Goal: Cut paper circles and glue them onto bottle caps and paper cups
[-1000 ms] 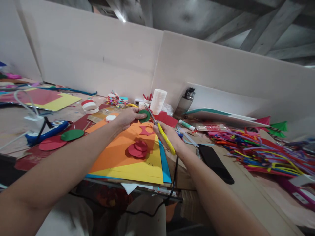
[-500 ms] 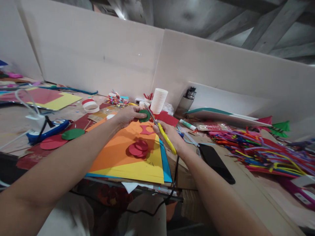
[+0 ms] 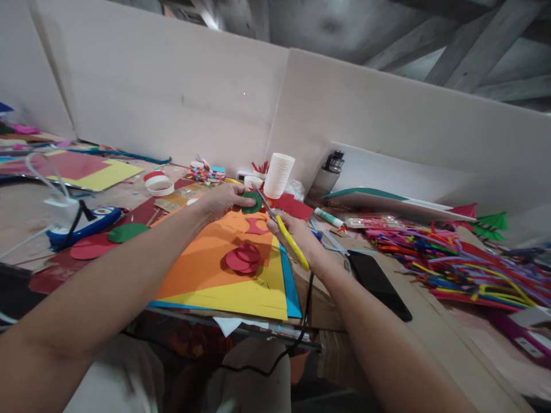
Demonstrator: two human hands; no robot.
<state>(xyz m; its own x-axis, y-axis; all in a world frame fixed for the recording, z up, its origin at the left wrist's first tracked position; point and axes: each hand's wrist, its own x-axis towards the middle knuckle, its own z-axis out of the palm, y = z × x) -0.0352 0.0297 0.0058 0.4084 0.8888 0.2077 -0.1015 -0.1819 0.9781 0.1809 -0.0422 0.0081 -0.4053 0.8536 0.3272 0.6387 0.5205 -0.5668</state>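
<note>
A round green paper piece (image 3: 253, 202) is pinched between the thumb and fingers of my left hand (image 3: 226, 201). My right hand (image 3: 297, 235) is wrapped round yellow-handled scissors (image 3: 293, 243), whose blades point up and left beside the green piece's right edge. Below the hands lie overlapping red paper circles (image 3: 241, 259) and a red offcut (image 3: 257, 225). They rest on orange paper (image 3: 196, 261), which lies over yellow paper (image 3: 232, 301) and a blue sheet (image 3: 291, 289).
White stacked cups (image 3: 279, 176) stand behind my hands. To the right are a black phone (image 3: 379, 285), a glue stick (image 3: 328, 217) and many pipe cleaners (image 3: 456, 261). A green circle (image 3: 128, 232), red circles (image 3: 92, 246) and a blue device (image 3: 86, 228) lie left.
</note>
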